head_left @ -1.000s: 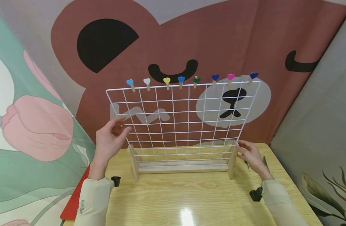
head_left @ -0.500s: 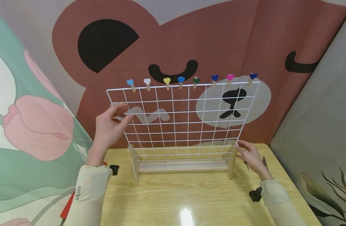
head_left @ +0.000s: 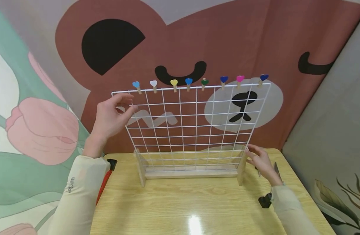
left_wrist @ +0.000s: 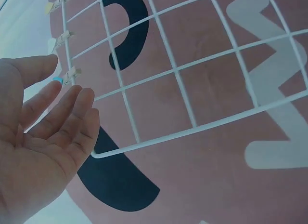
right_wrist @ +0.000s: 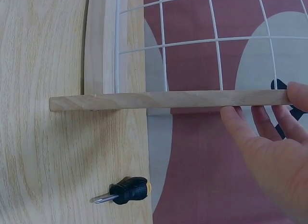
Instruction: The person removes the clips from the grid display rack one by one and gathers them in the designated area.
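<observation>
A white wire grid panel (head_left: 188,127) stands upright in a wooden stand (head_left: 191,174). Several small clothespins with coloured hearts, among them a yellow heart clothespin (head_left: 174,85) and a pink heart clothespin (head_left: 239,81), line its top wire. My left hand (head_left: 110,114) is beside the panel's upper left corner, fingers loosely bent and holding nothing. In the left wrist view its fingertips overlap the corner, close to the light blue heart clothespin (left_wrist: 70,77). My right hand (right_wrist: 272,142) holds the upper end of the stand's right wooden upright (right_wrist: 168,98), fingertips along its outer side.
A stubby black screwdriver (right_wrist: 129,189) lies on the wooden table (head_left: 168,209), to the right of the stand. Something red (head_left: 103,187) shows at the table's left, partly hidden by the left sleeve. A printed bear curtain (head_left: 183,39) hangs behind.
My left hand has risen along the panel's left side, from about mid-height to near the top corner. My right hand stays at the right upright. The panel and clothespins look nearly unchanged.
</observation>
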A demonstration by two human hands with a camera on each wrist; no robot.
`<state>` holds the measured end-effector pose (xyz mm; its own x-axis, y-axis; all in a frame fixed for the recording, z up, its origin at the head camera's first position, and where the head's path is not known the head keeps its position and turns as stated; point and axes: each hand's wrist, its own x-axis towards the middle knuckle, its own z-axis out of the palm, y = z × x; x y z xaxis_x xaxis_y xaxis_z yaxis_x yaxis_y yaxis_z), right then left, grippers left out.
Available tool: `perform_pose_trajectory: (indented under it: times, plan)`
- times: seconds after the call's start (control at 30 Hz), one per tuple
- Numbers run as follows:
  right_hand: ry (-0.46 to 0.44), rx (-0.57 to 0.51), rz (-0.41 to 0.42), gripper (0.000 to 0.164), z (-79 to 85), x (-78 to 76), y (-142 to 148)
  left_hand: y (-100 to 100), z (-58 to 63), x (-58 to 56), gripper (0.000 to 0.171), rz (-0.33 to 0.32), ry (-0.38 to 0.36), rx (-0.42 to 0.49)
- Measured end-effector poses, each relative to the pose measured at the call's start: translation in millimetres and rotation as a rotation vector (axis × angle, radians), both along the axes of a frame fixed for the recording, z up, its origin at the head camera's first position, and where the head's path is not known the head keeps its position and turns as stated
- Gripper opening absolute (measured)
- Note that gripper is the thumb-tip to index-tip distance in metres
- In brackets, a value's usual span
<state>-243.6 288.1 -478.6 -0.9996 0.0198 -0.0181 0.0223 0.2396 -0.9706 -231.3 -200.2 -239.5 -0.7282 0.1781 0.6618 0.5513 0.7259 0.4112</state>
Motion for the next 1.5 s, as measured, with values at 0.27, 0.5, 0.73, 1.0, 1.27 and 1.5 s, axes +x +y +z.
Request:
perform_pose_trajectory:
  times: [0.27,0.5,0.73,1.0,1.27,1.5]
  plan:
    - [-0.006,-0.006,-0.002,0.06,-1.5,-0.8,0.5,-1.7,18.9,-6.3,0.025,0.027,0.009,0.001]
    - [-0.005,-0.008,-0.017,0.058,-3.9,0.7,-1.7,1.2,33.8,-9.0,0.025,0.037,-0.022,0.019]
    - [0.0,-0.002,-0.023,0.058,-1.2,-1.6,-0.2,5.4,53.1,-7.8,0.025,0.031,-0.018,-0.01]
    - [-0.005,0.005,-0.025,0.058,-2.6,-3.5,3.7,-2.0,66.0,-14.2,0.026,0.068,-0.044,-0.05]
    - [0.0,-0.003,-0.032,0.057,-1.9,-1.6,2.8,-3.4,51.2,-30.7,0.032,0.074,-0.15,-0.016]
    - [-0.004,-0.013,-0.019,0.057,-3.0,-0.7,-0.9,0.5,43.7,-36.3,0.031,0.086,-0.107,0.01]
